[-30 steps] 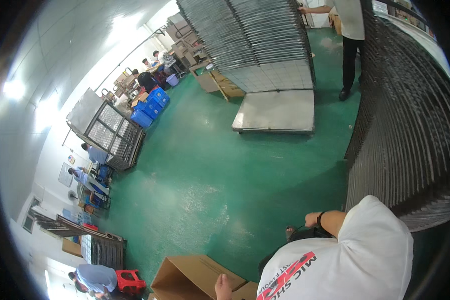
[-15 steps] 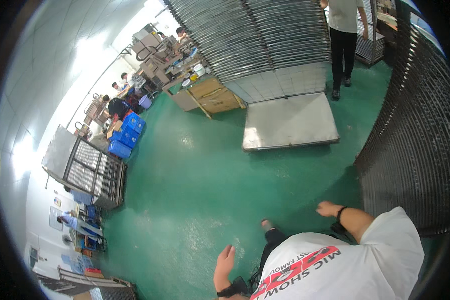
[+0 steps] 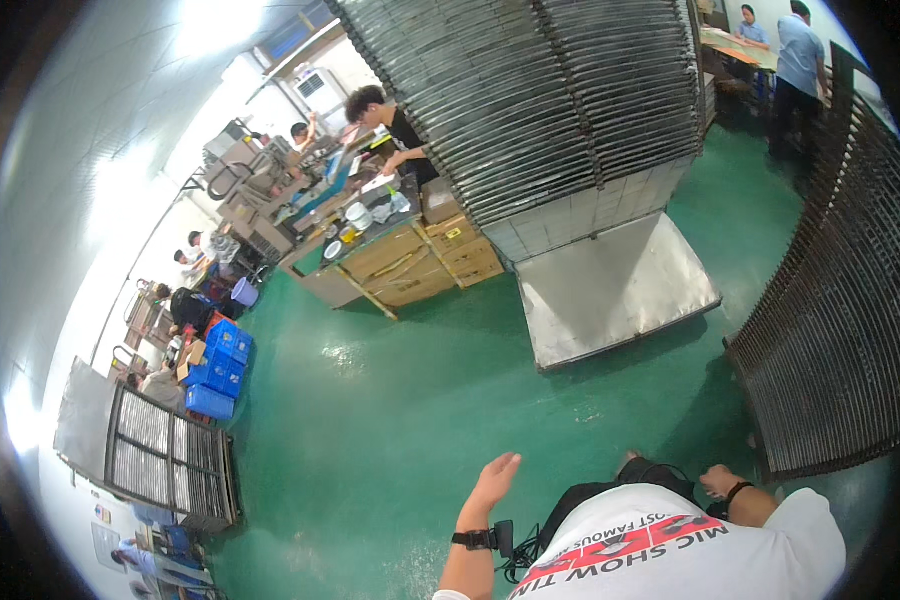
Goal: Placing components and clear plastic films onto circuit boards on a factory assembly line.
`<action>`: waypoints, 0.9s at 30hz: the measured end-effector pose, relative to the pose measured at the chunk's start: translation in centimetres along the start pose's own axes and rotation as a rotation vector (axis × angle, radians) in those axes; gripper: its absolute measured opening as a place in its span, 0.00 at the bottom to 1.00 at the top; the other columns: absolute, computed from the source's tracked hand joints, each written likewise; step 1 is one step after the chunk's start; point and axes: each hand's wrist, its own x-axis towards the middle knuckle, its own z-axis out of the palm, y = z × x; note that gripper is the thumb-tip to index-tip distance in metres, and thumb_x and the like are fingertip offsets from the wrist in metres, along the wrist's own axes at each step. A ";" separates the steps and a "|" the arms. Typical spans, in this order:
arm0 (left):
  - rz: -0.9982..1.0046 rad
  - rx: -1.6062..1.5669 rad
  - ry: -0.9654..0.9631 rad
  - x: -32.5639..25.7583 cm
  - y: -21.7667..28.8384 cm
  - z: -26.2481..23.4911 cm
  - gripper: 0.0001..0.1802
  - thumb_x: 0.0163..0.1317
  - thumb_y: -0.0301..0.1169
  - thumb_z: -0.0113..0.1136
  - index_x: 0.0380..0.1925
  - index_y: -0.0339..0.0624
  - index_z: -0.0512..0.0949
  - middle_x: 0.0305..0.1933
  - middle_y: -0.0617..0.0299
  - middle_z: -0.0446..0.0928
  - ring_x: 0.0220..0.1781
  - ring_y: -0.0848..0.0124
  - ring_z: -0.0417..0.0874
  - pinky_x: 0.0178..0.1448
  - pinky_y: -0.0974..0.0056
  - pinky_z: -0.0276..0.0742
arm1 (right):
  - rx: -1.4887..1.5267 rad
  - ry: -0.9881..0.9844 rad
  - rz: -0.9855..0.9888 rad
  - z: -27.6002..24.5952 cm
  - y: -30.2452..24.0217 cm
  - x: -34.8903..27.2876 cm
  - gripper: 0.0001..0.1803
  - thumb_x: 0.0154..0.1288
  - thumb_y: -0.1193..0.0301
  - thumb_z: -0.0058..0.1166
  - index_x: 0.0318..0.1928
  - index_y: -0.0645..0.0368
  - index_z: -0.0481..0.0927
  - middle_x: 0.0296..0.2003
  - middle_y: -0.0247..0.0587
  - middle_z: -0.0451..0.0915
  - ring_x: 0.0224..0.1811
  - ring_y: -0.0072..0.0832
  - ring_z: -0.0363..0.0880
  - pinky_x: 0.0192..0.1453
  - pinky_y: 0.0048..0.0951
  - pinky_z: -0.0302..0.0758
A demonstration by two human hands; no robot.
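My left hand is raised ahead of my body over the green floor, its fingers stretched out and nothing in it. A black strap with a small dark box sits on that wrist, and black cables run from near it toward my waist. Close to my right side, my right hand has its fingers curled in, with no object showing in them. It wears a dark wristband. The nearest thing to it is the tall dark metal rack on my right; hand and rack are apart.
Ahead stands a large rack of stacked metal trays above a pale metal base plate. A cluttered workbench is left of it, with a person in black behind. Blue crates and another rack line the left.
My view has shifted, bringing the workbench and its person into sight. My left hand has risen; my right has drawn nearer my body. The walking person by the rack is out of view there.
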 end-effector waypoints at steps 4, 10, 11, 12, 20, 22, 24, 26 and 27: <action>-0.077 0.126 -0.089 9.4 -5.1 -2.0 0.32 0.63 0.49 0.48 0.54 0.29 0.69 0.56 0.44 0.71 0.60 0.59 0.71 0.62 0.60 0.64 | -0.532 -0.034 -0.319 0.6 -10.9 2.2 0.16 0.56 0.63 0.46 0.33 0.64 0.79 0.30 0.53 0.79 0.32 0.45 0.79 0.37 0.41 0.75; -0.288 0.043 0.108 15.7 -8.2 -9.5 0.31 0.62 0.49 0.50 0.52 0.29 0.70 0.52 0.47 0.75 0.56 0.60 0.74 0.58 0.61 0.68 | -0.760 0.245 -0.349 -2.1 -17.6 15.1 0.15 0.55 0.62 0.45 0.24 0.59 0.80 0.23 0.46 0.80 0.29 0.39 0.81 0.32 0.37 0.77; -0.325 -0.063 0.194 15.3 -7.9 -10.7 0.31 0.62 0.48 0.51 0.52 0.30 0.71 0.50 0.48 0.76 0.55 0.61 0.75 0.55 0.61 0.69 | -0.641 0.153 -0.309 -3.0 -21.0 16.2 0.15 0.54 0.63 0.45 0.24 0.59 0.80 0.24 0.48 0.80 0.30 0.40 0.81 0.34 0.38 0.76; -0.358 -0.180 0.278 15.8 -7.7 -11.8 0.30 0.62 0.48 0.51 0.52 0.31 0.71 0.49 0.49 0.76 0.53 0.62 0.75 0.52 0.61 0.71 | -0.535 0.062 -0.263 -6.2 -26.7 16.7 0.14 0.54 0.64 0.45 0.24 0.60 0.80 0.24 0.50 0.80 0.31 0.41 0.80 0.36 0.39 0.76; -0.454 -0.207 0.318 26.5 -6.5 -16.2 0.30 0.62 0.48 0.51 0.52 0.30 0.70 0.47 0.53 0.77 0.50 0.64 0.78 0.48 0.63 0.72 | -0.123 0.274 -0.356 -12.5 -46.4 22.1 0.18 0.58 0.61 0.48 0.33 0.65 0.79 0.33 0.57 0.79 0.39 0.51 0.77 0.45 0.43 0.72; -0.456 -0.189 0.286 30.5 -6.2 -17.3 0.31 0.62 0.48 0.51 0.52 0.30 0.70 0.47 0.54 0.77 0.49 0.64 0.78 0.48 0.64 0.72 | -0.105 0.283 -0.393 -11.3 -48.0 24.0 0.18 0.58 0.61 0.48 0.34 0.65 0.79 0.33 0.56 0.79 0.39 0.51 0.77 0.46 0.43 0.72; -0.368 -0.153 0.135 35.7 -5.9 -18.6 0.31 0.64 0.49 0.48 0.56 0.33 0.66 0.55 0.52 0.73 0.56 0.61 0.74 0.54 0.56 0.70 | -0.087 0.264 -0.375 -9.9 -49.0 25.1 0.18 0.57 0.60 0.48 0.34 0.65 0.79 0.34 0.58 0.79 0.40 0.51 0.76 0.46 0.44 0.72; -0.335 -0.121 0.076 40.4 -4.9 -19.7 0.31 0.63 0.48 0.49 0.56 0.33 0.67 0.54 0.52 0.74 0.55 0.63 0.75 0.53 0.57 0.70 | -0.128 0.238 -0.269 -8.4 -48.5 25.5 0.17 0.56 0.62 0.48 0.32 0.65 0.80 0.34 0.58 0.78 0.40 0.52 0.76 0.47 0.45 0.72; -0.292 -0.098 0.027 43.1 -4.0 -20.3 0.30 0.63 0.48 0.50 0.55 0.34 0.68 0.52 0.53 0.75 0.53 0.64 0.75 0.52 0.59 0.70 | -0.166 0.204 -0.222 -7.5 -46.8 26.5 0.16 0.55 0.63 0.48 0.31 0.65 0.81 0.34 0.58 0.79 0.40 0.53 0.76 0.47 0.46 0.72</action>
